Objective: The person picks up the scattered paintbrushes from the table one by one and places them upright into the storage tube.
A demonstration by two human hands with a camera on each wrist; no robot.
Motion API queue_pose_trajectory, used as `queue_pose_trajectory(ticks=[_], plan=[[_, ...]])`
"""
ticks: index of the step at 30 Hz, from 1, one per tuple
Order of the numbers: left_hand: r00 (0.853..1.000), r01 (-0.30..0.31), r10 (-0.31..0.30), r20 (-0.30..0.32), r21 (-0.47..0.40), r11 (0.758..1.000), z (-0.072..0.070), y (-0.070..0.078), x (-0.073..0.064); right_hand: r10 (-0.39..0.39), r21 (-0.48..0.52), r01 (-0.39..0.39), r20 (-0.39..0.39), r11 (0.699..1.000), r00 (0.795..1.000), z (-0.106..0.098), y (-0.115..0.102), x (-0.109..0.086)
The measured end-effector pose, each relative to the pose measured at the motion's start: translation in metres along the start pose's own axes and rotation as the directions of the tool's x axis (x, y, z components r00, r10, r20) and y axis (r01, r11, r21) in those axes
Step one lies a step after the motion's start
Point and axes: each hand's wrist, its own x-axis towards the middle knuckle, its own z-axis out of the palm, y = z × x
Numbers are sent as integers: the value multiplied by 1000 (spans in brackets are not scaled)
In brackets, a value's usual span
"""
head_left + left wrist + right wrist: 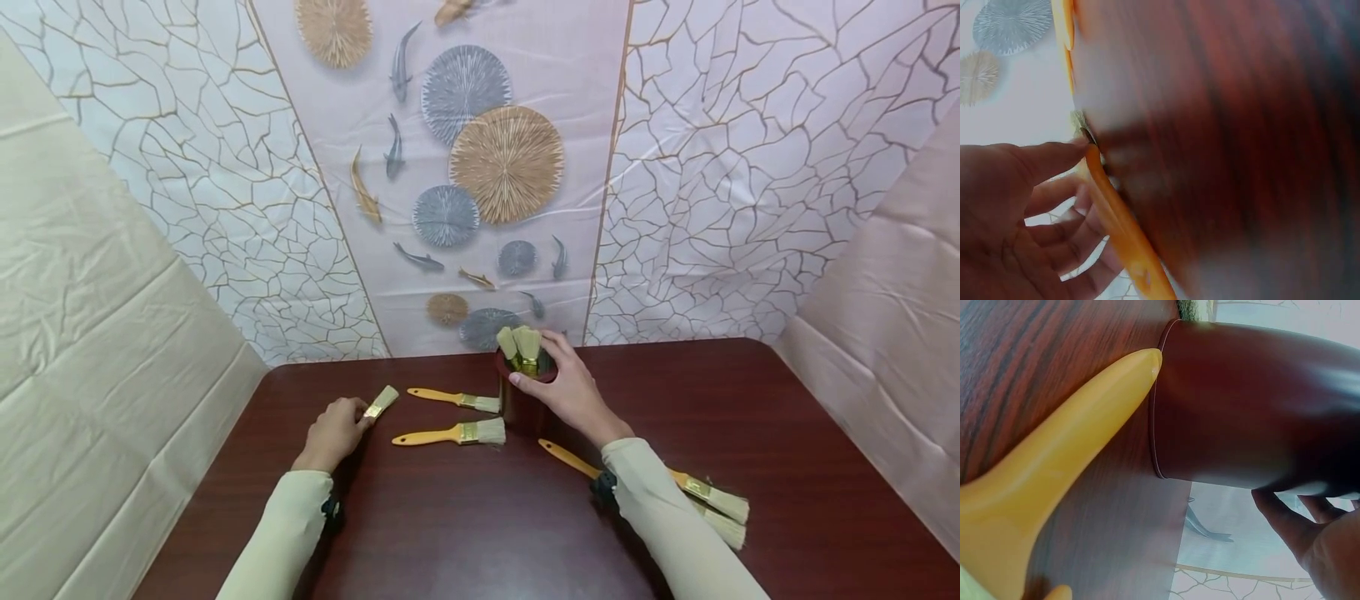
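On the left side of the table, my left hand (335,429) pinches a paintbrush (382,402) near its metal band. The left wrist view shows the thumb against the brush's yellow handle (1119,225), fingers behind it. My right hand (573,387) grips a dark red cylindrical cup (521,410) at its top, thumb at the near rim and fingers round the right side. Bristle-up paintbrushes (528,343) stand inside the cup, their handles hidden. In the right wrist view, fingertips (1266,499) touch the side of the cup.
Two yellow-handled paintbrushes, one farther back (435,395) and one nearer (427,437), lie left of the cup, bristles toward it. Under and beside the right forearm lie more paintbrushes (726,503), partly covered by the sleeve. A patterned cloth (480,275) hangs behind the table.
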Motion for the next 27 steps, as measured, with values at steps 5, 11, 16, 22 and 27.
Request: queue_pose_trajectory(ticks=[5,11,16,22,27], plan=[[1000,0,2,29,-44,999,3,2,-3,3,-3,-3,6,1000,1000,-1,-1,-2],[1000,2,0,24,-54,999,3,6,-10,8,2,-8,22,1000,1000,0,0,-3],[1000,-9,8,-6,-56,998,-2,13,-11,17,10,-17,3,1000,1000,-1,2,-4],[999,-14,13,-32,-39,999,-6,18,-18,12,-8,-12,3,1000,1000,1,1,-5],[996,-47,43,-74,-52,998,-12,28,-22,10,-7,-10,-9,1000,1000,0,-3,-3]])
